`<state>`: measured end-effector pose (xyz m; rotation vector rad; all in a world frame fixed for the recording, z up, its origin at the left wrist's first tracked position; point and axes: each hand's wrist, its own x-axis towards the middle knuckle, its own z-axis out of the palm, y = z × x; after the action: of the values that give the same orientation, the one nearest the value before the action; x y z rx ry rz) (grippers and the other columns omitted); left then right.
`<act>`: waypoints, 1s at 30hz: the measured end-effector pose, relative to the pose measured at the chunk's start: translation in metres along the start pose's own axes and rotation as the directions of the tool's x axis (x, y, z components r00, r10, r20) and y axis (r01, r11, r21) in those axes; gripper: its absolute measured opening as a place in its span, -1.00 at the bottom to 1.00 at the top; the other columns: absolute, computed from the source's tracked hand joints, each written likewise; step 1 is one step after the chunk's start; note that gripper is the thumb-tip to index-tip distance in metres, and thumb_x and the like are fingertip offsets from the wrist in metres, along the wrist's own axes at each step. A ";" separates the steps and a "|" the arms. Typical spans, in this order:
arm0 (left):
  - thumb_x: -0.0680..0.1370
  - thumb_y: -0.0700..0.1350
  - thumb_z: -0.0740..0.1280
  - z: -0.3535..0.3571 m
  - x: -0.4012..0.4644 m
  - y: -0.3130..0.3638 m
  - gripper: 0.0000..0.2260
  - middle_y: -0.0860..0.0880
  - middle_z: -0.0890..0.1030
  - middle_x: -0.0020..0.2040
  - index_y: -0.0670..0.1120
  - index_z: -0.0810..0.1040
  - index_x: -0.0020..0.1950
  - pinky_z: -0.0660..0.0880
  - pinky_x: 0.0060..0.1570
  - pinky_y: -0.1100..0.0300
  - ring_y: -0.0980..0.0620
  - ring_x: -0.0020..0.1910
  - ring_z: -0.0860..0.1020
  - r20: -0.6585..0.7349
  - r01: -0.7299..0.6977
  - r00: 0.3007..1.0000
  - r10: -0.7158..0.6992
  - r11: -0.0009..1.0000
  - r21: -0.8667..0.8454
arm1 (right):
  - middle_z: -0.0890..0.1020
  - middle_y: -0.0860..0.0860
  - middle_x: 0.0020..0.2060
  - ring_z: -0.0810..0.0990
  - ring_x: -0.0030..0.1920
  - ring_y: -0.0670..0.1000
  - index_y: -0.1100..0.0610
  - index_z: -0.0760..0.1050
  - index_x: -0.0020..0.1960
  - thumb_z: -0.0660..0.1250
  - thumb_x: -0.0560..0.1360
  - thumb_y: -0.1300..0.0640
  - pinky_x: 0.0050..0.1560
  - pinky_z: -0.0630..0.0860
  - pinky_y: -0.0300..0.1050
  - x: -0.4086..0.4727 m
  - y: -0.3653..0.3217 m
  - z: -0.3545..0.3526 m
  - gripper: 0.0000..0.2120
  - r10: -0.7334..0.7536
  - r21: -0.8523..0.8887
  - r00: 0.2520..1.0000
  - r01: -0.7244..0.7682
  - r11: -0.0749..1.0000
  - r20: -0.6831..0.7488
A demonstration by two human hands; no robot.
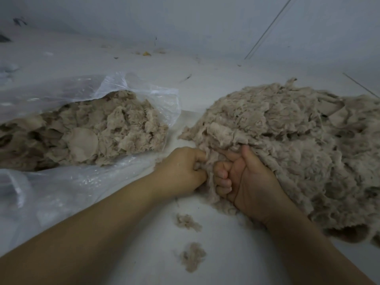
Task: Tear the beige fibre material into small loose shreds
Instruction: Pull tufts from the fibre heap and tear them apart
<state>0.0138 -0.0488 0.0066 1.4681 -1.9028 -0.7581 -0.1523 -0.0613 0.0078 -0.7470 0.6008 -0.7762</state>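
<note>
Surface: pale white floor under me, meeting a plain grey-white wall at the far side.
Nearest scraps: two small loose tufts of beige fibre lie on the floor between my forearms, one just beyond the other, apart from the big heap.
Left hand: my left hand is curled into a fist, its fingers pinching a clump of fibre at the near edge of the heap.
Right hand: my right hand is also closed, fingers folded into the palm around the same clump, thumb lying up along the heap; the two hands sit just beside each other with the fibre bunched between them.
Shredded heap: big fluffy beige pile spreads on the floor to my right, touching my right hand and wrist.
Bag: clear plastic bag lies open on my left, holding denser, lumpier beige fibre material, near my left hand but not touching it.
Far floor: a few small bits of debris lie near the wall.
</note>
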 end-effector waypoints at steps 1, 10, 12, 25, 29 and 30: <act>0.34 -0.20 0.29 -0.001 -0.005 0.001 -0.89 0.12 0.44 -0.46 -0.06 0.44 -0.38 0.39 -0.42 0.23 0.16 -0.46 0.43 0.009 0.011 1.000 -0.011 1.000 -0.005 | 0.39 0.05 -0.48 0.29 -0.53 -0.07 0.16 0.23 0.40 -0.11 0.59 -0.24 -0.55 0.26 -0.26 0.000 0.001 0.000 -0.41 -0.005 0.005 1.000 0.005 1.000 -0.010; 0.46 -0.37 0.32 0.000 -0.034 -0.008 -0.78 0.04 0.50 -0.46 -0.05 0.59 -0.21 0.33 -0.52 0.32 0.11 -0.56 0.40 -0.371 0.057 0.892 -0.258 0.879 -0.474 | 0.36 0.05 -0.45 0.26 -0.52 -0.06 -0.06 0.20 -0.05 -0.11 0.60 -0.24 -0.56 0.27 -0.27 0.001 0.000 0.004 -0.70 -0.054 0.047 0.995 0.059 0.997 -0.084; 0.51 -0.36 0.32 -0.003 -0.031 -0.010 -0.78 -0.03 0.52 -0.42 -0.04 0.57 -0.06 0.34 -0.55 0.29 0.03 -0.55 0.44 -0.414 -0.047 0.863 -0.291 0.769 -0.638 | 0.36 0.05 -0.46 0.26 -0.52 -0.07 -0.05 0.23 -0.02 -0.11 0.60 -0.25 -0.56 0.27 -0.27 0.003 0.001 0.002 -0.69 -0.056 0.056 0.995 0.060 0.997 -0.078; 0.48 -0.38 0.39 0.002 -0.038 -0.003 -0.82 -0.25 0.60 -0.42 -0.14 0.62 0.00 0.53 -0.51 0.18 -0.10 -0.53 0.57 -0.220 -0.094 0.972 -0.089 0.705 -0.703 | 0.36 -0.06 -0.46 0.27 -0.49 -0.16 0.12 0.62 -0.22 0.36 0.42 0.10 -0.50 0.28 -0.35 0.003 0.008 -0.004 -0.88 -0.116 -0.211 0.988 0.136 0.968 0.106; 0.51 -0.28 0.39 0.005 -0.039 -0.001 -0.81 -0.15 0.60 -0.39 -0.01 0.71 -0.04 0.42 -0.58 0.25 -0.03 -0.57 0.49 -0.248 -0.133 0.968 -0.040 0.756 -0.641 | 0.38 -0.05 -0.46 0.25 -0.52 -0.18 0.11 0.64 -0.21 0.41 0.36 0.11 -0.53 0.27 -0.37 0.003 0.006 -0.003 -0.92 -0.100 -0.186 0.990 0.117 0.975 0.098; 0.50 -0.32 0.40 0.006 -0.039 0.000 -0.78 -0.12 0.63 -0.33 -0.02 0.71 -0.03 0.46 -0.52 0.22 -0.01 -0.52 0.53 -0.256 -0.156 0.967 -0.005 0.782 -0.603 | 0.38 -0.03 -0.44 0.25 -0.54 -0.18 0.10 0.64 -0.23 0.43 0.35 0.12 -0.54 0.26 -0.37 0.003 0.006 -0.002 -0.95 -0.102 -0.188 0.991 0.116 0.975 0.083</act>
<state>0.0171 -0.0100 -0.0026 0.9990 -1.3255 -0.9941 -0.1500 -0.0615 0.0010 -0.9891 0.5774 -0.7956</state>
